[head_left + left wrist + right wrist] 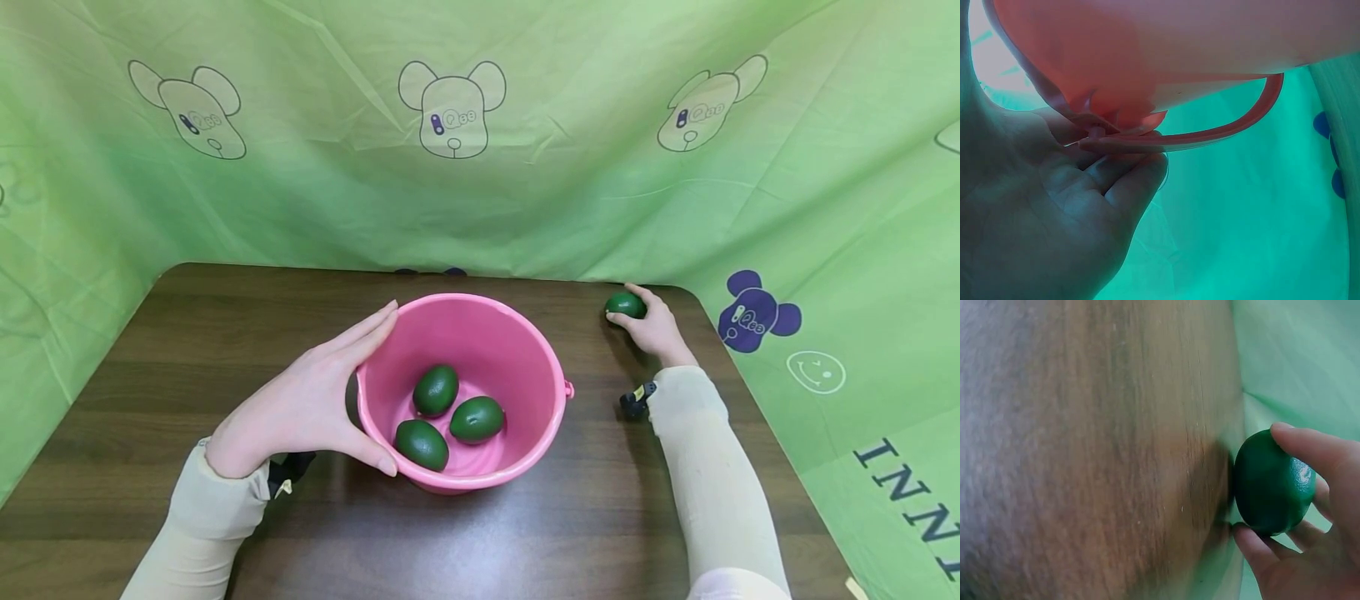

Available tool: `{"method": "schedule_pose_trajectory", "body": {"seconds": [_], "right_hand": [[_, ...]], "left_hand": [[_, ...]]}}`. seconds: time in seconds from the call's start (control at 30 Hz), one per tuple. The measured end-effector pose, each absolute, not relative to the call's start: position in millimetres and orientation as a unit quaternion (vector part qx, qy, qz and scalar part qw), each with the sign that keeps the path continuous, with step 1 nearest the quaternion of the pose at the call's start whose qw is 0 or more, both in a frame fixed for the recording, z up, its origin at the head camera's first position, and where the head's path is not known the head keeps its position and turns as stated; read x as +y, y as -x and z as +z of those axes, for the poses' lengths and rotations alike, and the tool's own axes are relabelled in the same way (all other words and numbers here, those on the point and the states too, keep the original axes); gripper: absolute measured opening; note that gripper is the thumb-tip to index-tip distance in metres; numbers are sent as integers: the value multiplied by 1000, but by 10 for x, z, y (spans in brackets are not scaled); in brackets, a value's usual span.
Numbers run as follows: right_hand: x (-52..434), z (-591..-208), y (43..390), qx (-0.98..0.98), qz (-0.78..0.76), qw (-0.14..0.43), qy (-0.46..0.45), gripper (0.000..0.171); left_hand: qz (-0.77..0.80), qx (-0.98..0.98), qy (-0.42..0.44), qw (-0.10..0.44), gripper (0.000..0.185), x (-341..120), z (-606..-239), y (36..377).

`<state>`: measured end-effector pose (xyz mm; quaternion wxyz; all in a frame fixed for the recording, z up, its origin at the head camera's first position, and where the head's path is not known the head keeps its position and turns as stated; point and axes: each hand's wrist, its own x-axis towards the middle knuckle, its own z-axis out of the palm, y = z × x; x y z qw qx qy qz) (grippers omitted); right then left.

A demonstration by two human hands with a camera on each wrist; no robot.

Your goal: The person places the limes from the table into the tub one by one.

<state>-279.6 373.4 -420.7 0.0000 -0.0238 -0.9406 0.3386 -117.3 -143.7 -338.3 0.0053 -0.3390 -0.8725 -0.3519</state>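
Observation:
A pink bucket point(542, 350) stands on the table with several glossy dark green avocados point(477, 419) lying in its bottom. My left hand point(315, 400) holds the bucket's left side, thumb at the near rim and fingers spread along the far rim. The left wrist view shows the bucket's pink handle point(1222, 134) hanging down by the fingers of that hand. Far to the right, near the table's back edge, my right hand point(654, 323) grips another avocado point(1272, 484). In the right wrist view, thumb and fingers are around it, close over the wood.
The brown wooden table point(225, 333) reaches back to a green printed cloth point(562, 225), which hangs behind it and along both sides. A pink handle knob point(569, 389) sticks out from the bucket's right side.

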Motion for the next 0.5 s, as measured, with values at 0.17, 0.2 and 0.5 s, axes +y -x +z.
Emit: {"method": "schedule_pose_trajectory", "body": {"seconds": [0.17,0.2,0.5], "right_hand": [[3714,-4206,2785,-940,341,5,29,75],[3709,-4205,2781,-939,341,6,31,75],[3710,-4234,2781,-939,342,19,38,76]], "left_hand": [[-352,-872,341,5,146,-1437,-3388,1172],[-351,-872,341,5,146,-1437,-3389,1172],[-350,-873,340,7,146,-1438,-3391,1173]]}}
